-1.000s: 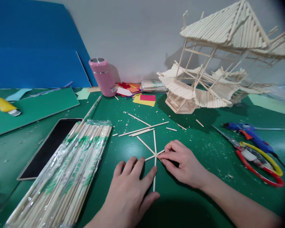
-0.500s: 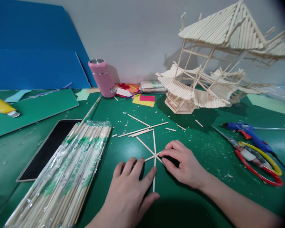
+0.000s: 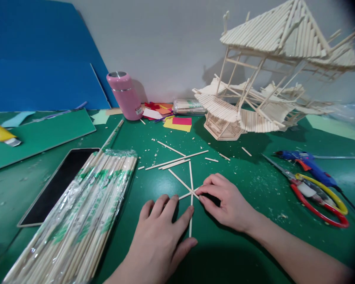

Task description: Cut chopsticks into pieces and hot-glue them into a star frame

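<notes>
Thin wooden sticks (image 3: 180,180) cross in a star shape on the green table, meeting at one point. My left hand (image 3: 162,228) lies with fingers spread at the lower left of the star, its index fingertip on the stick that points toward me. From the right, my right hand (image 3: 225,201) pinches a stick close to the crossing with thumb and index finger. More loose sticks (image 3: 177,159) lie just beyond the star. At the back right stands a stick-built model (image 3: 275,35) with a sloping roof.
On the left are wrapped sticks (image 3: 91,213), a dark flat panel (image 3: 56,189) and a yellow cutter (image 3: 1,133). Red-and-yellow-handled scissors (image 3: 319,201) and a blue glue gun (image 3: 319,167) lie right. A pink flask (image 3: 126,96) and coloured papers (image 3: 177,124) are behind.
The whole view has shifted slightly. Both hands keep nearly the same places at the crossed sticks.
</notes>
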`<state>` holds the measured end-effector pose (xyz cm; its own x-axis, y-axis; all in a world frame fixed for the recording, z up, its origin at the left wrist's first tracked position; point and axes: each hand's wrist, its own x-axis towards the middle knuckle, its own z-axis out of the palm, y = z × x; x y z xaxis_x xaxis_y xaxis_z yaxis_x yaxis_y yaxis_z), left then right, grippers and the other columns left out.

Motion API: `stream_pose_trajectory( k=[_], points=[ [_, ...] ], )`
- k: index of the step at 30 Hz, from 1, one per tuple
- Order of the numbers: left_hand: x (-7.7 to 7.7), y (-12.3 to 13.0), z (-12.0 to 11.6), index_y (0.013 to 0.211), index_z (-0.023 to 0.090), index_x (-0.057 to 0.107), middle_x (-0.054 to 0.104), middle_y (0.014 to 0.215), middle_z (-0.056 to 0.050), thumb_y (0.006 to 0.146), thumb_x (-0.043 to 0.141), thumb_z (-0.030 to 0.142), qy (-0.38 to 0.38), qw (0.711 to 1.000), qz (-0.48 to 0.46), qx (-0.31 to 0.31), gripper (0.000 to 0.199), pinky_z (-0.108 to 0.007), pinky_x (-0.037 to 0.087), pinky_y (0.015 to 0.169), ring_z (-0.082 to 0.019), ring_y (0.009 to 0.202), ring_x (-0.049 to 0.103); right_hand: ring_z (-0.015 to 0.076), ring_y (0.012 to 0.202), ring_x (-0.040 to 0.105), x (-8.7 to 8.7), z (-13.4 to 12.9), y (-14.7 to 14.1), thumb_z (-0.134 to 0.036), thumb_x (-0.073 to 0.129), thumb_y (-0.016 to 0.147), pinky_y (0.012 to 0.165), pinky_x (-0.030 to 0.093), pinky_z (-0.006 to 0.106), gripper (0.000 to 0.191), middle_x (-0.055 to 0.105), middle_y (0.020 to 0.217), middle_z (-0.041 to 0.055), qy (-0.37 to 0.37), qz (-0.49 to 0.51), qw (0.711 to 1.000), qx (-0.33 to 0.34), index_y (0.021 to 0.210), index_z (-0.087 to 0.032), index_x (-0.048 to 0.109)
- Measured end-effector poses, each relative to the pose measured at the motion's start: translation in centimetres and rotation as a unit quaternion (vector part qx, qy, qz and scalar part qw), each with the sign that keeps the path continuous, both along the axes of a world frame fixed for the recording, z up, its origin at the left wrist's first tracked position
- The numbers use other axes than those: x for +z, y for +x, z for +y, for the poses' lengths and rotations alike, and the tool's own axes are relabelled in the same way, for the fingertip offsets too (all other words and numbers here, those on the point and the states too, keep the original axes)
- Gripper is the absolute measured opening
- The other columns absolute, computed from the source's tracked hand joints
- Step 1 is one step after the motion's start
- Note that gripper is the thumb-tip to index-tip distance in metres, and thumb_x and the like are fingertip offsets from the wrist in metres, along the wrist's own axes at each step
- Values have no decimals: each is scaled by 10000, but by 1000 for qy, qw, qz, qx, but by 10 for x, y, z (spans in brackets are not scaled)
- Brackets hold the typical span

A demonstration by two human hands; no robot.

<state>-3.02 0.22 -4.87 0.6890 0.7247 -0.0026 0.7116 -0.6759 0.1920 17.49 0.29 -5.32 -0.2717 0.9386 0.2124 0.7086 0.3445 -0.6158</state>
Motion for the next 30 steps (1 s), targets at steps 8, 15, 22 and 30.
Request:
stream_pose_trajectory(
  k=[8, 15, 22, 30],
  points=[
    [1, 0, 0, 1163, 382, 475, 501, 1174, -60, 801, 391, 528, 3, 1000, -4, 0, 399, -490, 342, 841, -300, 1078, 402, 134, 679, 533, -2, 5, 15, -219, 490, 811, 593, 437, 264, 150, 576, 762, 26, 23, 117, 988, -101, 852, -194, 632],
    [5, 2, -1, 1167, 373, 475, 495, 1170, -64, 803, 408, 505, 4, 1000, 2, 1, 394, -482, 340, 841, -301, 1079, 400, 129, 655, 521, -3, 5, 15, -224, 491, 809, 582, 430, 263, 148, 570, 740, 21, 39, 121, 986, -110, 839, -197, 633],
    [6, 3, -2, 1164, 360, 482, 491, 1162, -72, 799, 432, 483, 15, 1000, 1, -1, 388, -476, 343, 833, -300, 1065, 406, 131, 656, 531, -3, 6, 14, -232, 483, 807, 569, 429, 263, 161, 587, 735, 23, 46, 119, 986, -111, 828, -196, 639],
    [6, 3, -1, 1169, 352, 477, 483, 1160, -72, 800, 439, 467, 20, 1000, 4, -9, 388, -472, 347, 833, -295, 1060, 406, 129, 645, 528, -4, 6, 16, -236, 480, 806, 556, 428, 263, 164, 581, 725, 19, 57, 119, 984, -121, 825, -199, 638]
  ],
)
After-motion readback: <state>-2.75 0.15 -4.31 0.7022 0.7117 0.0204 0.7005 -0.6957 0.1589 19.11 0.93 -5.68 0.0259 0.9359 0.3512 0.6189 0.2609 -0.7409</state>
